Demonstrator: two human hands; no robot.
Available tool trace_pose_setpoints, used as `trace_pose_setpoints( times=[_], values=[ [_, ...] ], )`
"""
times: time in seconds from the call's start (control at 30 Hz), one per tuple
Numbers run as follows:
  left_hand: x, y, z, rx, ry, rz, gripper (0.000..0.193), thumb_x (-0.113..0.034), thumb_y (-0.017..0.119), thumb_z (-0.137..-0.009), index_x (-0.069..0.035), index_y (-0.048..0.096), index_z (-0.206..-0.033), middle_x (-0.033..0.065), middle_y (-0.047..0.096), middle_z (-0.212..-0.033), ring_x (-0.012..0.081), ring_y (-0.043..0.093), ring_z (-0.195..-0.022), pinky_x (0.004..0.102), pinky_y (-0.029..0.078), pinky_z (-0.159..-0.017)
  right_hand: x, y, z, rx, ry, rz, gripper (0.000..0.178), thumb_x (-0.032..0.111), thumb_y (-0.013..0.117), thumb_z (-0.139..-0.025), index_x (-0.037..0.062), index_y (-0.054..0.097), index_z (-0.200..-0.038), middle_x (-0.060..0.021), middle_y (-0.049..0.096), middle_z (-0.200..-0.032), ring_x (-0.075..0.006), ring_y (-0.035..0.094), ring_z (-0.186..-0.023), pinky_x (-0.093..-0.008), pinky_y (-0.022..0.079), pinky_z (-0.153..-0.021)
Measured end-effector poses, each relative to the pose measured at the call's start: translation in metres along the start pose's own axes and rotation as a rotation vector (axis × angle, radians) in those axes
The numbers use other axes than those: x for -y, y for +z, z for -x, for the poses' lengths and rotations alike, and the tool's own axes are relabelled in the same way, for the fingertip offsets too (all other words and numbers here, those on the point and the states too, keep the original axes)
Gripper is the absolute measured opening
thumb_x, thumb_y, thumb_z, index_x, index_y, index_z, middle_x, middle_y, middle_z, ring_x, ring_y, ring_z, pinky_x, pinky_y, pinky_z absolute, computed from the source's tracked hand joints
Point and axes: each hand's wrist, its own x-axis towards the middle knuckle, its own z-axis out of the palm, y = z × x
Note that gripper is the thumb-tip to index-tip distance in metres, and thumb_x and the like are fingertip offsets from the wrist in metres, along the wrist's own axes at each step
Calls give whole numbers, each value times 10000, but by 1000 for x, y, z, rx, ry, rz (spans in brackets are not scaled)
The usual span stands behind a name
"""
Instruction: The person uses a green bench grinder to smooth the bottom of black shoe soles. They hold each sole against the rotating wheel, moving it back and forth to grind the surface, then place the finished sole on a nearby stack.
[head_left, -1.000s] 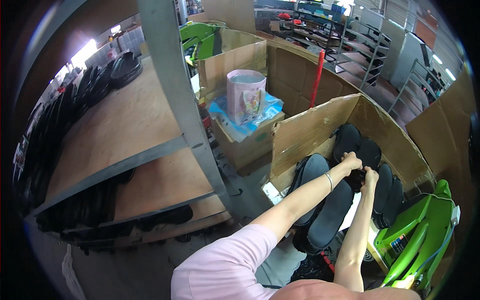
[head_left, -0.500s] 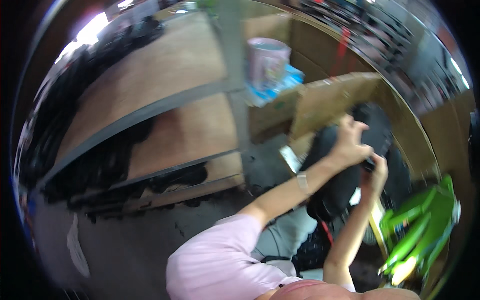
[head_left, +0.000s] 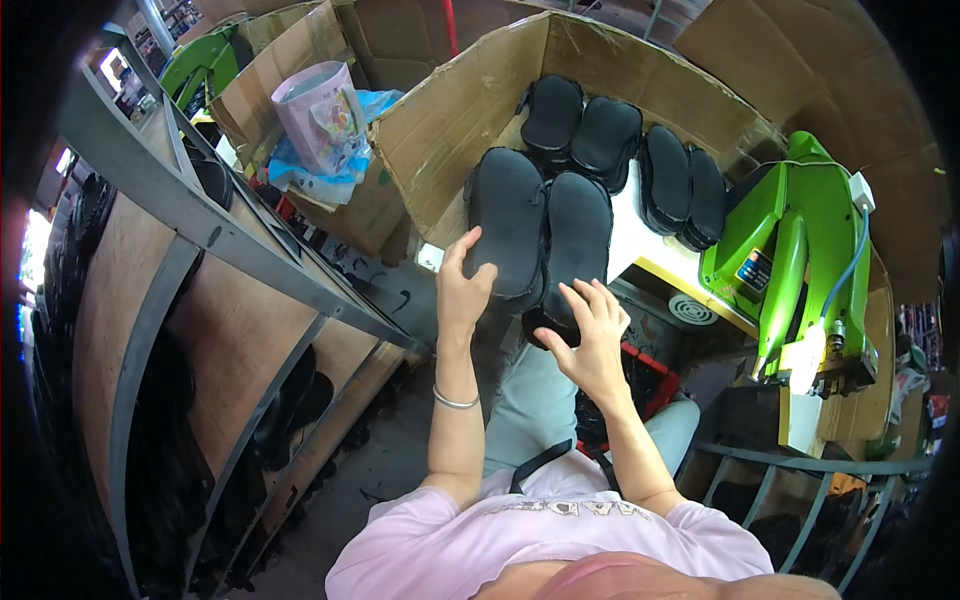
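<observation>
Two stacks of black shoe soles lie side by side in front of me, heel ends toward me: a left stack (head_left: 508,215) and a right stack (head_left: 579,225). My left hand (head_left: 464,290) is at the near left edge of the left stack, thumb and fingers apart. At the near end of the right stack, my right hand (head_left: 592,338) has its fingertips on or just over the top sole, thumb spread away. Neither hand has closed around anything. Part of a dark piece shows below the stacks, beside my right thumb; its kind is unclear.
More black sole stacks (head_left: 606,140) stand behind, and others (head_left: 682,185) to the right, within cardboard walls (head_left: 460,120). A green sewing-type machine (head_left: 795,260) stands at right. A metal rack (head_left: 215,240) is at left, with a pink bin (head_left: 320,115) on a carton beyond it.
My view has swung to the right. My hands, earlier close together over the black pieces with the right fingers pinched, are now apart with fingers spread beside the two near stacks.
</observation>
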Motion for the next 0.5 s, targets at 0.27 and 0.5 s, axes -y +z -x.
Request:
trace_pose_setpoints(
  times=[0.27, 0.5],
  values=[
    [-2, 10, 74, -399, -15, 226, 536, -175, 631, -882, 22, 446, -1345, 173, 389, -1424, 272, 422, -1258, 411, 376, -1009, -39, 5, -9, 83, -143, -118, 612, 205, 829, -662, 65, 624, -1222, -156, 541, -1342, -342, 467, -1293, -430, 384, -1017],
    [2, -17, 165, -140, 275, -380, 415, -119, 700, -742, -23, 594, -1132, 199, 517, -1273, 348, 466, -1174, 436, 349, -1007, -42, -5, -12, 65, -160, -192, 537, 107, 826, -589, 17, 679, -1098, -157, 625, -1241, -353, 546, -1211, -441, 419, -1028]
  ],
)
